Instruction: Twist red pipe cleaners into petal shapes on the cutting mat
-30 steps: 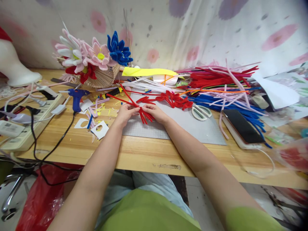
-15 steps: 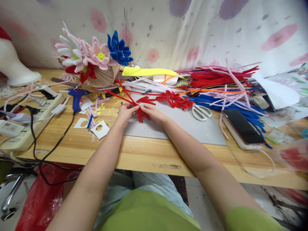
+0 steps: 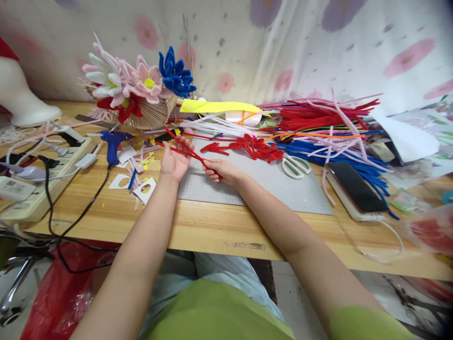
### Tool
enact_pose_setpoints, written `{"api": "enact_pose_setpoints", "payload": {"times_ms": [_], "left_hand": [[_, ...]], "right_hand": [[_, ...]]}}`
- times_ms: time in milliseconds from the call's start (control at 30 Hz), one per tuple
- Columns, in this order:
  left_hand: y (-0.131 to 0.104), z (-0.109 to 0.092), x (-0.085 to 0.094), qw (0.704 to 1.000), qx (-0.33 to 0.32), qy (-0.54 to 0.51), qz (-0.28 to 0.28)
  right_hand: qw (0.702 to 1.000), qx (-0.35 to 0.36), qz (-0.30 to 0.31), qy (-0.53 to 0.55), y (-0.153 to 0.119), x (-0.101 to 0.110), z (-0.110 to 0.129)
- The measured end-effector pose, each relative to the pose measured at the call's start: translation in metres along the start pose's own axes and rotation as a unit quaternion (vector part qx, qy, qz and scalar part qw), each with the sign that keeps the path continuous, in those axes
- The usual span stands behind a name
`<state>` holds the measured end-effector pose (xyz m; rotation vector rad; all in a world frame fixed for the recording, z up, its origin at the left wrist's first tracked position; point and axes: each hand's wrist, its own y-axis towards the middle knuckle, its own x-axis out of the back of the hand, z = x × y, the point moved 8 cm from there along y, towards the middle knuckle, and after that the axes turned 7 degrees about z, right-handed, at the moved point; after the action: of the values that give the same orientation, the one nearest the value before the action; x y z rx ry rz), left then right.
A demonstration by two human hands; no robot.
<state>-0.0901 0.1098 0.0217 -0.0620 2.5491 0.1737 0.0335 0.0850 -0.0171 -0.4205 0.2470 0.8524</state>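
Observation:
My right hand (image 3: pixel 222 172) is closed around one end of several red pipe cleaners (image 3: pixel 186 149), above the grey mat (image 3: pixel 279 191). Their other ends reach up and left across the palm of my left hand (image 3: pixel 175 159). That hand is turned palm up with its fingers spread, and the pipe cleaners touch it without being gripped. On the mat just beyond lie short red pipe cleaner pieces (image 3: pixel 214 148) and a cluster of bent red loops (image 3: pixel 255 148). White-handled scissors (image 3: pixel 296 166) rest to the right of the loops.
At the left are a power strip (image 3: pixel 63 182) with cords and a blue glue gun (image 3: pixel 113 144). Fuzzy flowers (image 3: pixel 141 80) stand behind. Bundles of coloured pipe cleaners (image 3: pixel 318 115) lie at the back right, near a phone (image 3: pixel 357 186). Cut white cards (image 3: pixel 145 190) and scraps lie left.
My left hand has let go of the pipe cleaners and turned palm up, fingers spread. My right hand has moved slightly down and grips their end, and they now slant more together.

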Motion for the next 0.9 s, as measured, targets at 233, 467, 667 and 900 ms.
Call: {"api": "enact_pose_setpoints", "payload": {"times_ms": [233, 467, 667, 900], "left_hand": [[0.011, -0.011, 0.021, 0.988, -0.004, -0.122, -0.096], [0.049, -0.023, 0.021, 0.977, 0.056, -0.13, -0.16], [0.063, -0.019, 0.013, 0.959, 0.086, -0.175, -0.208], [0.075, 0.003, 0.004, 0.944, 0.126, -0.196, -0.235]], "right_hand": [[0.994, -0.005, 0.005, -0.105, 0.006, -0.005, -0.004], [0.993, 0.057, -0.036, -0.094, 0.012, -0.027, 0.006], [0.989, 0.081, -0.1, -0.075, 0.009, -0.031, 0.015], [0.981, 0.078, -0.152, -0.089, 0.005, -0.015, 0.014]]}}
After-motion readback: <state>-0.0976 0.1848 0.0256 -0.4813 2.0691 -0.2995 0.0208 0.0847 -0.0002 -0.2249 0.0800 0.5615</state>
